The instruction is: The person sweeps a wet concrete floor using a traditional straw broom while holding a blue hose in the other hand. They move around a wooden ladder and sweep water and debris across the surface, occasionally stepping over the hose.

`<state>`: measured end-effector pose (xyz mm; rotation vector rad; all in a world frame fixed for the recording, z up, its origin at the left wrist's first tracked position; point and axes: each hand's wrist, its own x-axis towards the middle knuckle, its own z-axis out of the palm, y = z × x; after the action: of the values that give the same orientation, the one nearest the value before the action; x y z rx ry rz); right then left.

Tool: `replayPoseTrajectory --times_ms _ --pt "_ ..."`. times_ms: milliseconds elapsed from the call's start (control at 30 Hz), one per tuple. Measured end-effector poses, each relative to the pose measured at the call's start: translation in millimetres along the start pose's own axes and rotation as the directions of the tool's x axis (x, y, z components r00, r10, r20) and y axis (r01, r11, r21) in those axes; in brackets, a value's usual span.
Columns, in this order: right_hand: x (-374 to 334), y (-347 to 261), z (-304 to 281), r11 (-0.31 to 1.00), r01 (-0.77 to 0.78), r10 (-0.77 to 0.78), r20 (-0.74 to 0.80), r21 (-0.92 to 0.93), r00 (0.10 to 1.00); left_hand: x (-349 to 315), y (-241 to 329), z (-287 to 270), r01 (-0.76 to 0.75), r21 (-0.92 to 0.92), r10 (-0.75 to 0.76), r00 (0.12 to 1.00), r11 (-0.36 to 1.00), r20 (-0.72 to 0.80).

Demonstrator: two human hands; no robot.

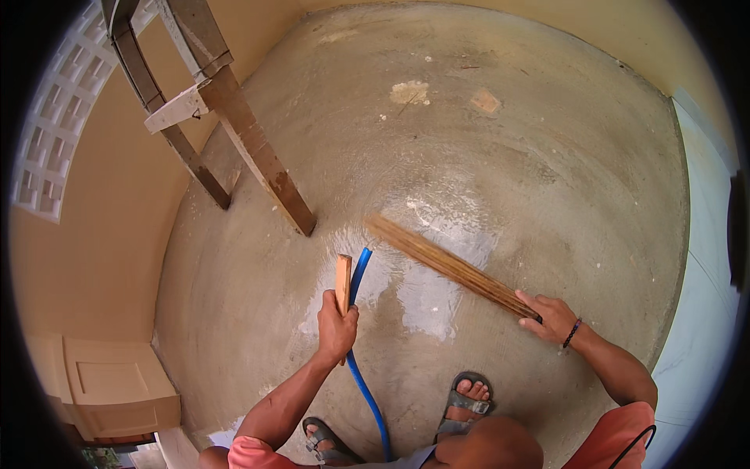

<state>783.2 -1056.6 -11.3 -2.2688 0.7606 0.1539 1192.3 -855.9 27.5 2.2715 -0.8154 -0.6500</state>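
Observation:
My left hand is closed around a flat piece of wood and a blue hose together. The hose's open end points away from me, and its length runs down between my feet. At the right, my right hand grips the butt end of a stick broom, a long bundle of thin brown sticks. Its far tips are slightly blurred, reaching leftward over the wet concrete floor. A shiny film of water lies beneath the broom and around the hose end.
A wooden frame with two long legs stands on the floor at the far left. Beyond it are a tan wall and white lattice blocks. Pale panels edge the right side. My sandalled feet are near.

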Motion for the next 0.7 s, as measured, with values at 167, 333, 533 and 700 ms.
replayPoseTrajectory --times_ms 167,333,533,700 --pt "53 -24 12 0.865 0.428 -0.319 0.370 -0.263 0.872 -34 8 -44 -0.042 0.187 0.048 0.998 0.981 -0.028" --pt "182 -12 -46 0.829 0.371 -0.247 0.322 -0.419 0.914 -50 6 -77 0.060 0.168 -0.053 0.998 0.984 -0.046" --pt "297 -8 -152 0.902 -0.122 0.005 -0.272 -0.415 0.962 -27 3 -62 0.133 0.021 -0.129 0.985 0.991 -0.111" --pt "290 -21 -125 0.984 0.101 -0.146 -0.344 -0.145 0.928 -4 16 -36 0.184 -0.054 -0.188 0.979 0.981 -0.079"
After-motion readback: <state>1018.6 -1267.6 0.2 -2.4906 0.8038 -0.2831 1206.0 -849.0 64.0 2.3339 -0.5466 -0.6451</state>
